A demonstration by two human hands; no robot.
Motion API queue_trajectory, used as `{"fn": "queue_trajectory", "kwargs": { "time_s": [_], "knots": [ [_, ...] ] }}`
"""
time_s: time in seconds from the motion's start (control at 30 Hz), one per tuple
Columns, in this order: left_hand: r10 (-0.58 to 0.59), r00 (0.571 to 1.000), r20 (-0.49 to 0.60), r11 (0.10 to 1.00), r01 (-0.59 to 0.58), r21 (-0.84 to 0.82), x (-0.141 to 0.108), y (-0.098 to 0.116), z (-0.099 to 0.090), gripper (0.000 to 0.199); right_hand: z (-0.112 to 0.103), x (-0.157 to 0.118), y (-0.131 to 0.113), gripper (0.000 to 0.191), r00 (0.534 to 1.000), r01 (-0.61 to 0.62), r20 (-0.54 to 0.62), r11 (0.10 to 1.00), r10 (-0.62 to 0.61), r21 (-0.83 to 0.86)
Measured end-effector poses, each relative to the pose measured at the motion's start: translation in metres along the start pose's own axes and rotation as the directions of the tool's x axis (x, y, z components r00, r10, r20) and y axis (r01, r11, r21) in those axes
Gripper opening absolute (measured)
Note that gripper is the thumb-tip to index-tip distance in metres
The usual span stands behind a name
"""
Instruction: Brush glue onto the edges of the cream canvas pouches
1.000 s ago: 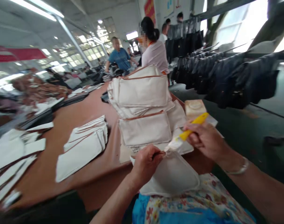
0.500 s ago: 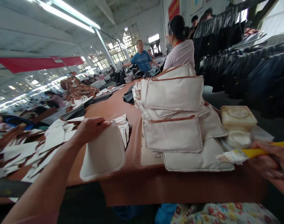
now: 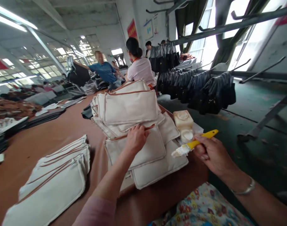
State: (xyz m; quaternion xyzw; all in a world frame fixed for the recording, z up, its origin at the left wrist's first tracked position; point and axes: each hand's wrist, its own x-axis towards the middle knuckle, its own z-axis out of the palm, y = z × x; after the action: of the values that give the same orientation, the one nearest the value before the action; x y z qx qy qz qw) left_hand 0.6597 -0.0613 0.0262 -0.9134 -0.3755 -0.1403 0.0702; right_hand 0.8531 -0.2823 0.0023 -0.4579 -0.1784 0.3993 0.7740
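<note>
My left hand grips the brown-trimmed top edge of a cream fabric pouch at the front of a tall pile. Above it in the pile lies another cream pouch; one more sticks out underneath. In my right hand is a yellow-handled brush, its bristles coated in white paste and pointing left over the lower pouches. At the left, several cream pouches lie fanned out on the brown table.
Beyond the pile's right side sit a yellowish tub and a small white cup. Dark bags hang from a metal rack at the right. Two people are farther back. Dark pieces lie at the left.
The view has swung right. My left hand has let go of the pouch at the left and taken hold of one on the pile. My right hand still holds the brush.
</note>
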Motion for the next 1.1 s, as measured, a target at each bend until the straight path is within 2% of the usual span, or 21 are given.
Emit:
{"fn": "queue_trajectory", "kwargs": {
  "time_s": [0.1,0.17,0.3,0.4,0.47,0.6,0.7,0.77,0.87,0.93,1.03,1.1],
  "knots": [
    [-0.085,0.996,0.025,0.991,0.087,-0.101,0.016,0.014,0.011,0.029,-0.005,-0.002,-0.002,0.028,1.0,0.016,0.02,1.0,-0.016,0.009],
    [-0.069,0.994,0.089,0.976,0.086,-0.2,0.019,0.017,0.01,0.028,-0.011,0.001,-0.007,0.027,0.998,0.054,0.015,0.998,-0.055,0.02],
    [0.094,0.977,0.194,0.924,-0.013,-0.383,0.007,0.024,-0.013,0.035,-0.015,0.015,-0.024,0.027,0.989,0.143,0.017,0.989,-0.144,0.03],
    [0.198,0.952,0.236,0.801,-0.018,-0.598,-0.011,0.034,-0.035,0.041,-0.007,0.022,-0.036,0.025,0.974,0.205,0.089,0.978,-0.207,0.025],
    [0.235,0.935,0.264,0.739,0.004,-0.674,-0.024,0.043,-0.046,0.039,0.002,0.026,-0.039,0.024,0.963,0.223,0.153,0.975,-0.22,-0.004],
    [0.274,0.917,0.291,0.672,0.035,-0.74,-0.043,0.058,-0.055,0.034,0.015,0.035,-0.036,0.03,0.938,0.313,0.212,0.933,-0.274,-0.179],
    [0.248,0.923,0.293,0.638,0.072,-0.767,-0.052,0.065,-0.054,0.033,0.014,0.037,-0.035,0.032,0.909,0.413,0.184,0.866,-0.373,-0.281],
    [0.236,0.929,0.286,0.624,0.081,-0.777,-0.056,0.069,-0.053,0.032,0.011,0.032,-0.038,0.032,0.895,0.446,0.163,0.849,-0.416,-0.283],
    [0.258,0.922,0.29,0.616,0.074,-0.784,-0.062,0.072,-0.052,0.031,0.007,0.02,-0.042,0.029,0.896,0.437,0.22,0.85,-0.385,-0.293],
    [0.269,0.919,0.29,0.614,0.068,-0.786,-0.066,0.074,-0.053,0.031,0.005,0.016,-0.044,0.027,0.889,0.45,0.27,0.818,-0.371,-0.359],
    [0.275,0.927,0.255,0.597,0.043,-0.801,-0.075,0.077,-0.054,0.029,0.001,0.019,-0.046,0.029,0.857,0.513,0.197,0.753,-0.476,-0.413],
    [0.285,0.932,0.224,0.582,0.018,-0.813,-0.081,0.079,-0.055,0.027,0.0,0.023,-0.045,0.03,0.858,0.506,0.123,0.784,-0.498,-0.359]
  ]
}}
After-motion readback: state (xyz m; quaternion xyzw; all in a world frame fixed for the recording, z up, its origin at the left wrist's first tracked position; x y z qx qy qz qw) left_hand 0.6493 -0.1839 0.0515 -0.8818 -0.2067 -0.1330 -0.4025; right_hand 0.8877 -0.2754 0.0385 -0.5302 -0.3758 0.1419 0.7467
